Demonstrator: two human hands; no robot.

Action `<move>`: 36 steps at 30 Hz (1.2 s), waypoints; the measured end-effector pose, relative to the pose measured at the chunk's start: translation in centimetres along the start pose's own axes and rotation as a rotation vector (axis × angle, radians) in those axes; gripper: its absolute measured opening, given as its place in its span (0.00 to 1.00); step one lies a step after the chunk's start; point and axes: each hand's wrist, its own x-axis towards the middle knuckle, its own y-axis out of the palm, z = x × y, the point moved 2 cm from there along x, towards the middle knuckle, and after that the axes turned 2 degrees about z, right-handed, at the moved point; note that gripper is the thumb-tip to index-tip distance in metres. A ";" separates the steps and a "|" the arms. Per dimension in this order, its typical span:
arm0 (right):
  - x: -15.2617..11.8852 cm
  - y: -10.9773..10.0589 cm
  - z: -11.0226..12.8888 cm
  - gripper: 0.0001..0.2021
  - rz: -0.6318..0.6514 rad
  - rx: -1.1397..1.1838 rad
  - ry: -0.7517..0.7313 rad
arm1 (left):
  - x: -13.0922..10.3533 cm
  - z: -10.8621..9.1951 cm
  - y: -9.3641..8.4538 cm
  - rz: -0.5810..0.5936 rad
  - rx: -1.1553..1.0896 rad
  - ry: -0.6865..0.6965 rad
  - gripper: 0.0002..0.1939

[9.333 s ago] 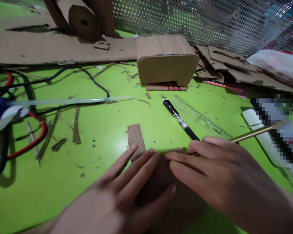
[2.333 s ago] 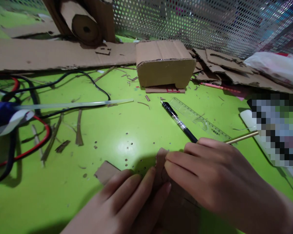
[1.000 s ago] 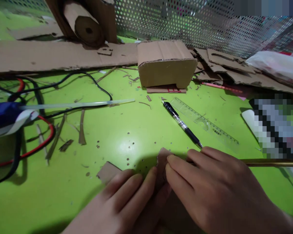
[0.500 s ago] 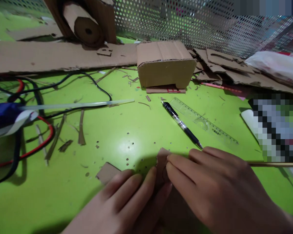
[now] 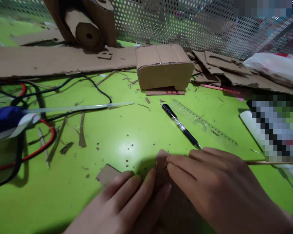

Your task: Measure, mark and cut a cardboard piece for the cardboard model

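Note:
A small cardboard piece (image 5: 162,158) with a curved line on it lies between my hands at the front of the green table. My left hand (image 5: 123,203) is closed on its left side, thumb and fingers pressed against the card. From the right, my right hand (image 5: 210,182) pinches the same piece near the curved line. Much of the card is hidden below the hands. Another cardboard scrap (image 5: 107,174) pokes out beside my left fingertips. A thin stick (image 5: 256,162) runs out to the right from behind my right hand.
Ahead lie a black pen (image 5: 180,125) and a clear ruler (image 5: 203,122). Behind them stands a cardboard box shape (image 5: 164,73). Black and red cables (image 5: 52,130) and a blue tool (image 5: 5,122) with a translucent stick occupy the left. Cardboard offcuts (image 5: 234,70) sit back right.
The view has shifted very slightly, so the background sits a little lower. Both hands stay on the cardboard piece in nearly the same pose.

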 end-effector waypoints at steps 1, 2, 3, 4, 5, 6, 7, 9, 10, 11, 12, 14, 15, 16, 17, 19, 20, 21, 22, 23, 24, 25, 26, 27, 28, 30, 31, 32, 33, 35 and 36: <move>-0.1 0.1 0.3 0.12 -0.009 -0.035 -0.001 | 0.0 0.0 0.0 0.020 -0.002 -0.004 0.18; -0.1 0.1 0.4 0.12 -0.013 -0.062 -0.003 | 0.0 0.1 0.1 0.037 -0.006 -0.007 0.18; -0.1 0.1 0.5 0.12 -0.013 -0.072 -0.004 | 0.0 0.1 0.1 0.043 -0.011 -0.006 0.18; -0.1 0.1 0.4 0.12 -0.010 -0.063 -0.001 | 0.0 0.1 0.2 0.044 -0.017 -0.006 0.18; -0.1 0.1 0.1 0.12 0.001 -0.033 0.001 | 0.0 0.1 0.2 0.028 -0.020 -0.008 0.17; 0.0 0.1 -0.2 0.13 0.012 0.009 0.002 | 0.0 0.1 0.2 0.000 -0.018 -0.008 0.17; 0.0 0.0 -0.5 0.13 0.026 0.051 0.005 | 0.0 0.1 0.2 -0.012 -0.012 -0.005 0.17; 0.1 0.0 -1.0 0.14 0.041 0.095 -0.006 | 0.0 0.1 0.2 -0.036 0.009 -0.006 0.17; 0.2 0.0 -1.1 0.14 0.039 0.097 -0.010 | 0.0 0.1 0.2 -0.037 0.016 -0.006 0.17; 0.2 0.0 -1.1 0.14 0.034 0.089 -0.008 | 0.0 0.1 0.2 -0.038 0.017 -0.006 0.17; 0.2 0.0 -1.0 0.13 0.021 0.073 -0.001 | 0.0 0.1 0.3 -0.025 0.011 -0.005 0.17; 0.1 0.1 -0.6 0.12 0.003 0.037 0.016 | 0.0 0.0 0.2 0.002 -0.005 0.002 0.17; 0.1 0.1 -0.3 0.12 0.001 0.025 0.022 | 0.1 0.0 0.1 0.023 -0.013 0.008 0.17; 0.1 0.1 0.0 0.12 0.006 0.014 0.025 | 0.1 -0.1 0.0 0.038 -0.016 0.009 0.17; 0.1 0.1 0.2 0.11 0.002 0.004 0.026 | 0.2 -0.1 0.0 0.052 -0.020 0.013 0.17; 0.1 0.1 0.3 0.12 0.007 -0.007 0.024 | 0.2 -0.1 -0.2 0.051 -0.025 0.006 0.18; 0.1 0.0 0.2 0.12 0.006 -0.004 0.021 | 0.2 -0.1 -0.3 0.037 -0.025 -0.009 0.18; 0.1 0.0 0.0 0.12 0.014 0.011 0.014 | 0.2 -0.1 -0.3 0.025 -0.022 -0.021 0.18; 0.1 -0.1 -0.3 0.12 0.021 0.033 0.007 | 0.2 -0.1 -0.3 0.009 -0.012 -0.027 0.19; 0.1 -0.1 -0.6 0.11 0.036 0.059 0.003 | 0.2 -0.1 -0.3 0.002 0.000 -0.028 0.19; 0.1 -0.2 -0.9 0.11 0.053 0.082 0.007 | 0.3 -0.1 -0.3 -0.007 0.011 -0.025 0.20; 0.1 -0.2 -1.2 0.11 0.061 0.103 0.013 | 0.4 -0.1 -0.3 -0.007 0.019 -0.017 0.20; 0.1 -0.2 -1.4 0.10 0.073 0.121 0.020 | 0.5 -0.1 -0.3 0.000 0.024 -0.007 0.19; 0.0 -0.2 -1.6 0.10 0.083 0.134 0.028 | 0.6 -0.1 -0.2 0.006 0.027 -0.006 0.19; 0.0 -0.2 -1.6 0.11 0.091 0.147 0.032 | 0.6 -0.1 -0.2 0.008 0.026 -0.010 0.19; 0.0 -0.2 -1.6 0.11 0.107 0.176 0.033 | 0.5 0.0 -0.1 -0.003 0.027 -0.025 0.18; 0.0 -0.2 -1.5 0.11 0.114 0.184 0.034 | 0.4 0.0 -0.1 -0.005 0.030 -0.030 0.19; 0.0 -0.2 -1.4 0.11 0.117 0.185 0.033 | 0.2 0.0 0.0 -0.004 0.033 -0.030 0.19; 0.0 -0.2 -1.3 0.11 0.113 0.177 0.029 | 0.0 -0.1 0.0 0.001 0.037 -0.026 0.20; 0.0 -0.1 -1.0 0.11 0.089 0.141 0.017 | -0.4 -0.2 0.2 0.033 0.041 -0.015 0.20; 0.0 -0.1 -0.8 0.12 0.074 0.124 0.009 | -0.6 -0.2 0.2 0.035 0.041 -0.016 0.20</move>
